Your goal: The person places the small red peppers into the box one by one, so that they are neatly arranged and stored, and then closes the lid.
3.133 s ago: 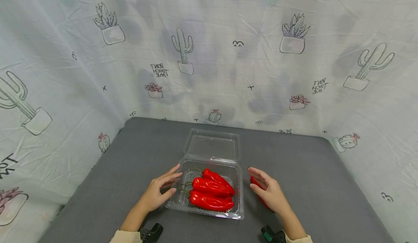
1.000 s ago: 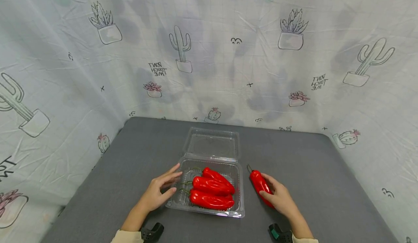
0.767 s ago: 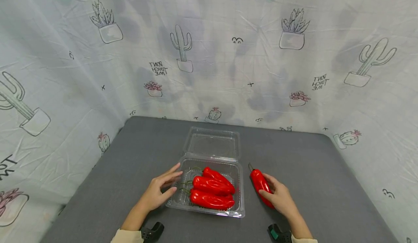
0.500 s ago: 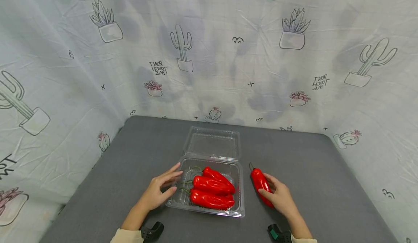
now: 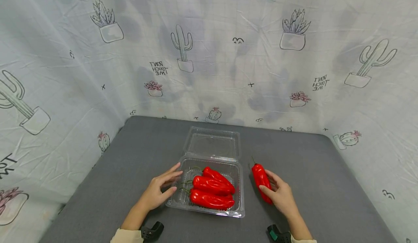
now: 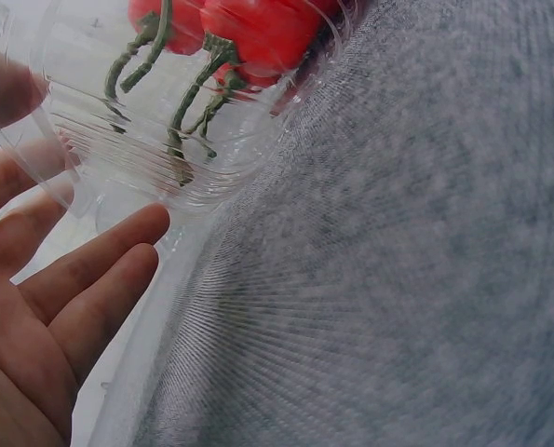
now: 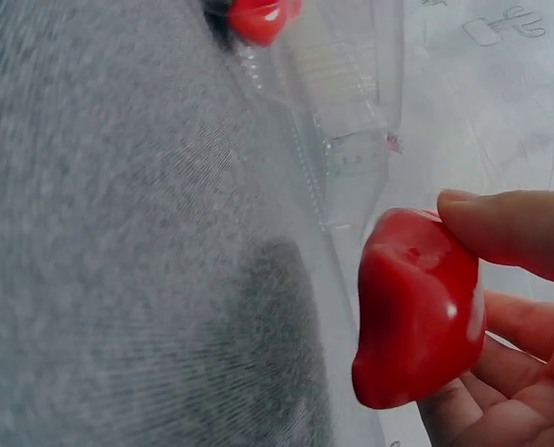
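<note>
In the head view a clear plastic clamshell box (image 5: 240,185) stands with its lid laid back. Side by side inside it lie three red peppers (image 5: 212,200), green stems toward the left. My left hand (image 5: 156,192) rests at the box's left wall, fingers loosely extended, and the left wrist view shows its fingertips (image 6: 151,222) right at the plastic. To the right of the box, my right hand (image 5: 280,196) holds another red pepper (image 5: 261,182) between thumb and fingers, stem pointing away. In the right wrist view this pepper (image 7: 416,312) hangs above the cloth, its shadow below.
Grey cloth (image 5: 313,185) covers the table. The open lid (image 5: 213,145) lies flat behind the box. A pale curtain (image 5: 222,72) printed with cacti surrounds the table at the back and both sides.
My right hand first hovered over the pepper, then took hold of it from its right side. Now the pepper is raised and slightly farther forward. The left hand and box stay put.
</note>
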Motion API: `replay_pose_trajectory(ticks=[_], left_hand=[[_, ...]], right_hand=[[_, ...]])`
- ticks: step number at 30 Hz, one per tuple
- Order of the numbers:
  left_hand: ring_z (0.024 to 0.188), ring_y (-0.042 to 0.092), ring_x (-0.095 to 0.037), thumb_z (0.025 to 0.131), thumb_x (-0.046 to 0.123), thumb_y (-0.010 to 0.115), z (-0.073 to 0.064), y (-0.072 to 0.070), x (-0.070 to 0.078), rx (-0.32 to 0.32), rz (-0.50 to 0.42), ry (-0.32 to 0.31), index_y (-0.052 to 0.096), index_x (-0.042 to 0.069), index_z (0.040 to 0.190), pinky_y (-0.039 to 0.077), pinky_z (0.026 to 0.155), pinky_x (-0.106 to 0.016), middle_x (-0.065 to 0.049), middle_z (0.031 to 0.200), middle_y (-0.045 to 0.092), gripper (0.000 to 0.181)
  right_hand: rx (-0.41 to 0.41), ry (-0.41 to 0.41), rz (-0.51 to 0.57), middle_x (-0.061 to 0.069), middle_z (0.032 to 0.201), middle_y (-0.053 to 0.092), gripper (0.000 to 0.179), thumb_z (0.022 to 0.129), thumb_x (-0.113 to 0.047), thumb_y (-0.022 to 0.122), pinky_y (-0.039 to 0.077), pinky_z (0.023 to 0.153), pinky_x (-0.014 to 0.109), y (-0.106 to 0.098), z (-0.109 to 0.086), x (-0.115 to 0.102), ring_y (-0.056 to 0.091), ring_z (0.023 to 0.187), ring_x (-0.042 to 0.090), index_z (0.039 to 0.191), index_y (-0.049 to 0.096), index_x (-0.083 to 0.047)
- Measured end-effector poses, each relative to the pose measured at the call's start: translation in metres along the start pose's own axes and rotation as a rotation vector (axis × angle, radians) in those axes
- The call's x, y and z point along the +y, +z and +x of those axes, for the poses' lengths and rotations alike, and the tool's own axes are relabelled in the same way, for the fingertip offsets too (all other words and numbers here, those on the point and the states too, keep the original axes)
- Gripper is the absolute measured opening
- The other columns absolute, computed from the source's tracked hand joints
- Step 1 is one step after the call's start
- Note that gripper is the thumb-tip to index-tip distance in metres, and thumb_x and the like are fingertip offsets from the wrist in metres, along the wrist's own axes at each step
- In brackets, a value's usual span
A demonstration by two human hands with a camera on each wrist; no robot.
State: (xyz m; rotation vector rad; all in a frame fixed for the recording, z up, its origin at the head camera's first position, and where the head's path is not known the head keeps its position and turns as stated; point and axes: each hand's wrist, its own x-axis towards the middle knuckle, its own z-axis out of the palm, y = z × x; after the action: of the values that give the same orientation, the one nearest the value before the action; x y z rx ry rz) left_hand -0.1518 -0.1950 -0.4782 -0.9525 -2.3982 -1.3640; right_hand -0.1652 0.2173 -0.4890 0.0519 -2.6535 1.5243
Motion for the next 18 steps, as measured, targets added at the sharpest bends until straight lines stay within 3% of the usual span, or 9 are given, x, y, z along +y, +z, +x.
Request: replay_pose_trajectory(ticks=[7, 12, 15, 18], left_hand=[[0.102, 0.064, -0.040, 0.082, -0.011, 0.060, 0.001, -0.001, 0.005, 0.005, -0.002, 0.000, 0.053, -0.012, 0.126, 0.057, 0.081, -0.043, -0.038, 0.137, 0.039, 0.044], [0.103, 0.063, -0.042, 0.082, -0.011, 0.059, 0.001, -0.001, 0.005, -0.005, -0.011, -0.025, 0.052, -0.014, 0.126, 0.057, 0.081, -0.044, -0.040, 0.137, 0.038, 0.044], [0.105, 0.063, -0.039, 0.083, -0.010, 0.059, -0.003, 0.002, -0.009, -0.004, -0.015, -0.033, 0.052, -0.010, 0.129, 0.056, 0.082, -0.044, -0.036, 0.140, 0.037, 0.046], [0.106, 0.062, -0.040, 0.083, -0.010, 0.059, -0.005, 0.003, -0.013, -0.004, -0.028, -0.033, 0.052, -0.010, 0.129, 0.056, 0.083, -0.044, -0.035, 0.142, 0.036, 0.047]], right_hand=[[0.016, -0.023, 0.061, 0.024, 0.124, 0.060, 0.060, 0.080, -0.012, 0.075, 0.052, 0.077, 0.015, -0.002, -0.001, -0.007, 0.064, 0.103, 0.033, 0.134, 0.051, -0.001], [0.013, -0.048, 0.083, 0.024, 0.127, 0.058, 0.060, 0.081, -0.014, 0.075, 0.053, 0.077, 0.018, -0.003, 0.000, -0.013, 0.063, 0.105, 0.032, 0.135, 0.050, -0.001], [0.009, -0.055, 0.083, 0.023, 0.129, 0.057, 0.060, 0.082, -0.014, 0.074, 0.054, 0.080, 0.021, -0.003, 0.001, -0.017, 0.062, 0.109, 0.033, 0.135, 0.050, -0.002], [0.007, -0.066, 0.090, 0.022, 0.129, 0.057, 0.059, 0.082, -0.013, 0.074, 0.054, 0.081, 0.022, -0.002, 0.001, -0.019, 0.061, 0.109, 0.033, 0.135, 0.050, -0.002]])
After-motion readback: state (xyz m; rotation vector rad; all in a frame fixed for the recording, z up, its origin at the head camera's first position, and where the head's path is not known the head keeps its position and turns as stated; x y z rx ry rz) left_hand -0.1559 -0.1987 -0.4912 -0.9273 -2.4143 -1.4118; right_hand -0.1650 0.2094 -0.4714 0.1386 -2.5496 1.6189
